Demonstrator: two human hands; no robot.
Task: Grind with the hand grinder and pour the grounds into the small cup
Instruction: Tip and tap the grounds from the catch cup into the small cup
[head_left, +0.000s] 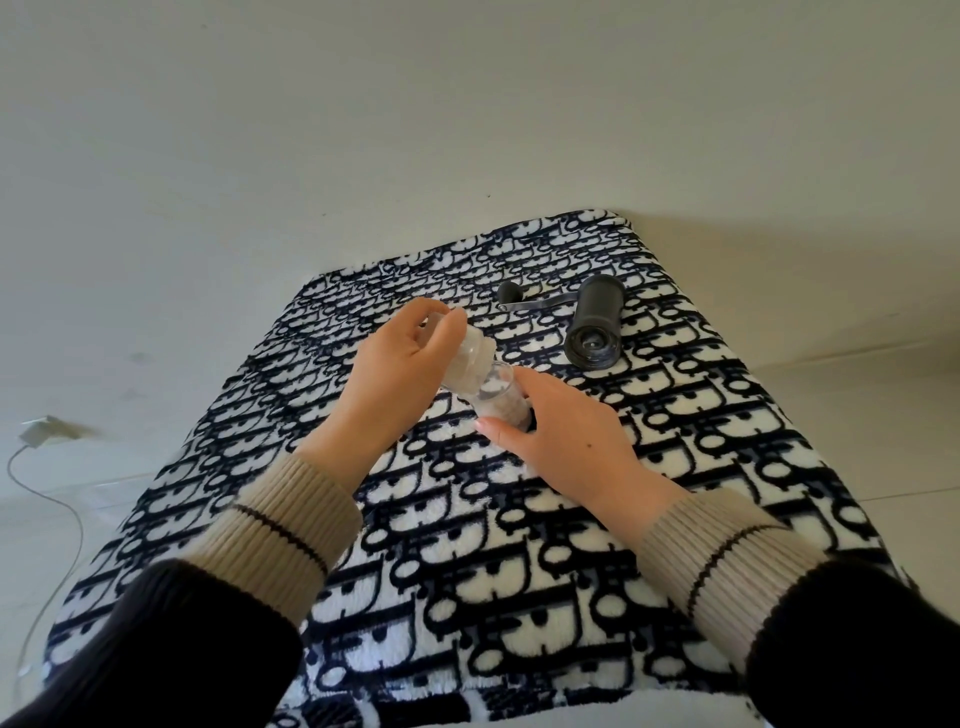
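Clear plastic grounds jar (470, 364) tilting in gripping left hand (402, 358), mouth touching small clear cup (506, 397) being held by right hand (563, 431); black cylindrical grinder (595, 325) lying at two o'clock, near patterned fleece blanket (467, 571) edge.

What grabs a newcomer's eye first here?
Centre frame, the left hand tips a clear jar into the small cup that the right hand steadies. Behind them the black grinder lies on its side on the bold patterned cloth.

1. My left hand (410, 358) tilts the clear plastic grounds jar (467, 364) over the small clear cup (506, 402) — my right hand (561, 431) grips that cup.
2. Behind-right on the patterned fleece blanket (467, 597) — the black cylindrical grinder body (595, 325), lying; its crank handle (530, 301) lies left of it.
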